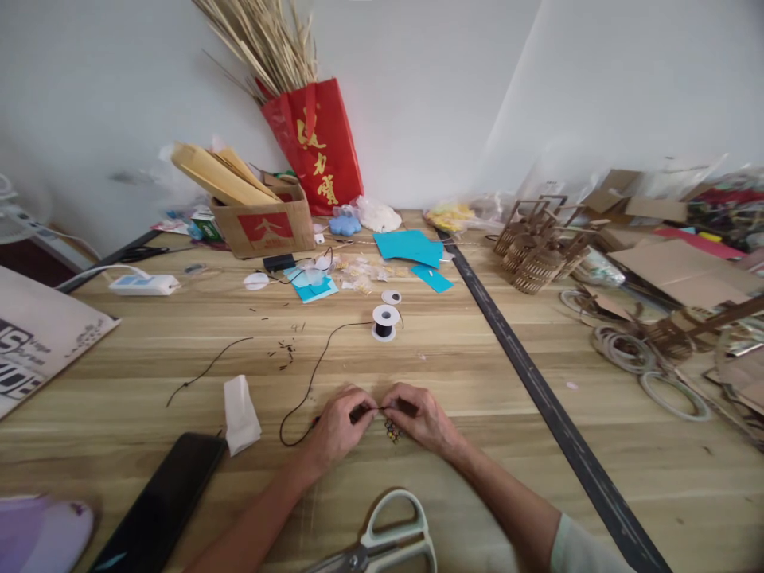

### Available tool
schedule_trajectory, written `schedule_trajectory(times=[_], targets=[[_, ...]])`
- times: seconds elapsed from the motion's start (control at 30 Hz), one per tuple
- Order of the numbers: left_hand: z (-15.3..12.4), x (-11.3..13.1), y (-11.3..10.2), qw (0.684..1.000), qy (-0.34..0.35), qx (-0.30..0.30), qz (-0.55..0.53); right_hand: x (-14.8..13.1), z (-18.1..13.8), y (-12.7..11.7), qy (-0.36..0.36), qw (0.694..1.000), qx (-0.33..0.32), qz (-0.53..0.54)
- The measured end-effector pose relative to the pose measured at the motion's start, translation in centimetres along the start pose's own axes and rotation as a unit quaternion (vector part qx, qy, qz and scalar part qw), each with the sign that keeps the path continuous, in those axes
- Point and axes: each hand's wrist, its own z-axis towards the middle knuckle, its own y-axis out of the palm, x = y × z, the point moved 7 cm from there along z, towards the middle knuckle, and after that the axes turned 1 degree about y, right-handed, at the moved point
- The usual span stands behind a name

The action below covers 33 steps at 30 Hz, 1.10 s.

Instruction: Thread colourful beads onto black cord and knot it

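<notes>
Both hands rest on the wooden table (pixel 477 382) near its front edge, fingertips almost touching. My left hand (pixel 335 430) pinches a thin black cord (pixel 310 382) that loops left and runs back to a white spool (pixel 385 321). My right hand (pixel 418 414) pinches the cord's other part, with a small cluster of coloured beads (pixel 392 432) hanging just below the fingers. A separate short piece of black cord (pixel 208 370) lies to the left.
Scissors (pixel 387 541) lie at the front edge, a black phone (pixel 161 501) and folded white tissue (pixel 240 414) at the left. Farther back are blue paper sheets (pixel 411 247), a cardboard box (pixel 263 223), a red bag (pixel 316 147), a power strip (pixel 143 284). Wooden cut-outs (pixel 537 247) crowd the right.
</notes>
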Motion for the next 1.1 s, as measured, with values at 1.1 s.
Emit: schedule_trajectory(times=[1.1], targets=[[-0.3, -0.21, 0.12, 1.0, -0.008, -0.005, -0.016, 0.23, -0.04, 0.1, 0.005, 1.0, -0.004, -0.009]])
